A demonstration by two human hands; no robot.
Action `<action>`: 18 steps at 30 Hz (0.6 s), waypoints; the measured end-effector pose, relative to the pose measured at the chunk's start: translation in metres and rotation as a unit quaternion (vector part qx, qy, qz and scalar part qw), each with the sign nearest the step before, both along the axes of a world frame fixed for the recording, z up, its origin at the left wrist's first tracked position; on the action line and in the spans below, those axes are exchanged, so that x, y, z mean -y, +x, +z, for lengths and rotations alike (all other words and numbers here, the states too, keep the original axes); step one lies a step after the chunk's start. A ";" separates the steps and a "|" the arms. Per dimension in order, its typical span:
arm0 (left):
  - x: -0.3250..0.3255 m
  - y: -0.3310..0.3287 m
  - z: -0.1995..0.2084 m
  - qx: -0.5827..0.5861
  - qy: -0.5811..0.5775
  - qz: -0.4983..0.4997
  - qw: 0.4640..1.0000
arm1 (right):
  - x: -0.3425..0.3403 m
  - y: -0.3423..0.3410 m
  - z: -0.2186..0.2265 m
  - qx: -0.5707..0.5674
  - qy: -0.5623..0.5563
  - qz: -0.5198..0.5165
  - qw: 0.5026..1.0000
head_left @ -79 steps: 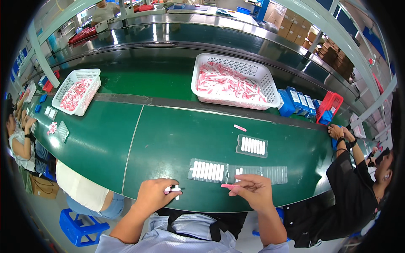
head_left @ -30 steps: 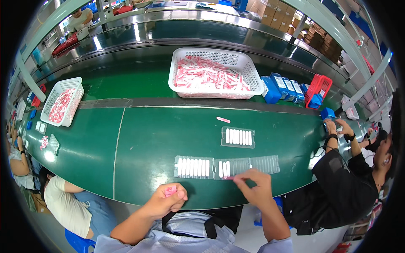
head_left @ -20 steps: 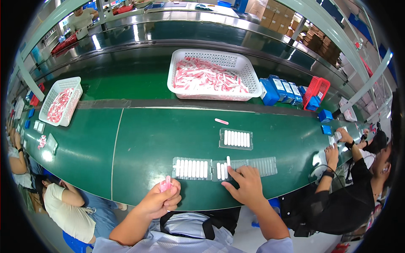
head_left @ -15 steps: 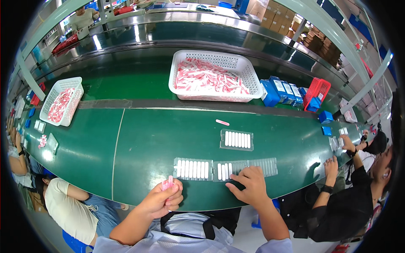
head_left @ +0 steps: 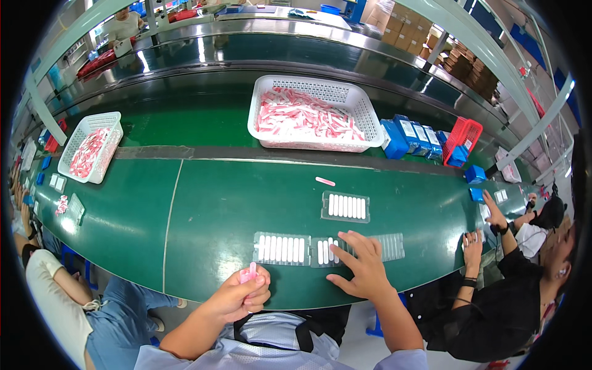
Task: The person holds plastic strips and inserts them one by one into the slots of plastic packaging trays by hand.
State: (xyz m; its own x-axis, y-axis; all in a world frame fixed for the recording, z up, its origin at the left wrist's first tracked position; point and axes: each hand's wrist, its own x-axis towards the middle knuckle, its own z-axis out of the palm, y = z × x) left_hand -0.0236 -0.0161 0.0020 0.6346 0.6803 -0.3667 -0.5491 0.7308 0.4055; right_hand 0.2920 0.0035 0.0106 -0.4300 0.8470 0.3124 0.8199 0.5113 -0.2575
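My left hand (head_left: 245,292) is closed around one or more slim pink sticks (head_left: 250,271), their tips poking up above the fingers. To its right, my right hand (head_left: 364,265) is spread over a clear ribbed plastic tray (head_left: 392,246); its index fingertip is at the white sticks (head_left: 325,251) in the tray's left slots. Whether that finger touches one, I cannot tell. The hand covers the tray's middle. A filled tray with a row of white sticks (head_left: 282,248) adjoins on the left. Farther off lie another filled tray (head_left: 345,206) and one loose pink stick (head_left: 325,181).
A large white basket (head_left: 316,143) heaped with pink-and-white sticks stands beyond the trays, with blue boxes (head_left: 407,137) and a red basket (head_left: 462,140) to its right. A smaller white basket (head_left: 111,148) is at the left. Co-workers sit on both sides; one person's hand (head_left: 473,250) rests at the table edge.
My right hand has lifted slightly, its index finger shifting left over the tray. My left hand has barely moved. The left co-worker has leaned, and the right co-worker's hands have shifted.
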 end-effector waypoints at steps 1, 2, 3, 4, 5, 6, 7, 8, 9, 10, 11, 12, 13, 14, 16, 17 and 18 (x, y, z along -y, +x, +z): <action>0.000 -0.002 -0.001 0.000 0.000 0.001 1.000 | 0.000 0.002 -0.003 -0.009 0.000 -0.003 1.000; 0.000 -0.004 -0.003 0.017 -0.006 0.001 1.000 | 0.002 0.003 -0.004 -0.009 0.000 -0.002 1.000; 0.001 -0.005 -0.005 0.033 -0.012 0.000 0.999 | 0.003 0.004 -0.005 -0.003 -0.003 0.011 1.000; 0.001 -0.005 -0.005 0.033 -0.012 0.002 0.999 | 0.003 0.005 -0.005 0.004 -0.006 0.024 1.000; 0.001 -0.007 -0.005 0.047 -0.014 -0.004 0.999 | 0.003 0.005 -0.004 0.000 -0.006 0.029 1.000; 0.000 -0.008 -0.004 0.060 -0.016 -0.009 0.998 | 0.004 0.006 0.000 0.000 -0.012 0.036 0.999; -0.001 -0.006 -0.006 0.079 -0.027 -0.016 0.996 | 0.005 0.006 0.004 -0.001 -0.017 0.044 0.999; -0.003 -0.001 -0.007 0.096 -0.038 -0.024 0.994 | 0.005 0.004 0.006 -0.006 -0.018 0.049 0.999; -0.004 0.001 -0.007 0.100 -0.042 -0.030 0.994 | 0.004 0.002 0.008 0.008 -0.012 0.019 1.000; -0.003 0.001 -0.008 0.095 -0.043 -0.025 0.994 | 0.003 0.000 0.008 0.022 -0.008 -0.012 1.000; -0.004 0.003 -0.009 0.105 -0.050 -0.032 0.993 | 0.000 0.002 0.006 0.015 -0.014 0.000 1.000; -0.004 0.004 -0.009 0.114 -0.057 -0.039 0.991 | 0.000 0.001 0.006 0.014 -0.014 0.003 1.000; -0.004 0.005 -0.008 0.113 -0.051 -0.039 0.991 | 0.000 -0.001 0.008 0.000 -0.013 0.015 1.000; -0.004 0.005 -0.009 0.113 -0.051 -0.037 0.992 | 0.000 -0.002 0.010 -0.013 -0.012 0.027 0.999; -0.007 0.007 -0.012 0.123 -0.039 -0.068 0.989 | 0.001 -0.008 0.011 -0.050 0.013 0.019 0.998; -0.006 0.010 -0.011 0.122 -0.041 -0.069 0.989 | 0.002 -0.012 0.011 -0.087 0.038 0.012 0.995; -0.006 0.015 -0.007 0.064 -0.001 -0.093 0.994 | 0.004 -0.018 0.011 -0.087 0.036 0.009 0.996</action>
State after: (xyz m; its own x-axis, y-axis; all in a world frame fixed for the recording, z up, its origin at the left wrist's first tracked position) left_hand -0.0081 -0.0105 -0.0049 0.7908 0.5461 -0.2765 -0.4515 0.8254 0.3390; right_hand 0.2742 -0.0006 0.0220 -0.3794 0.8119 0.4438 0.7566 0.5483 -0.3563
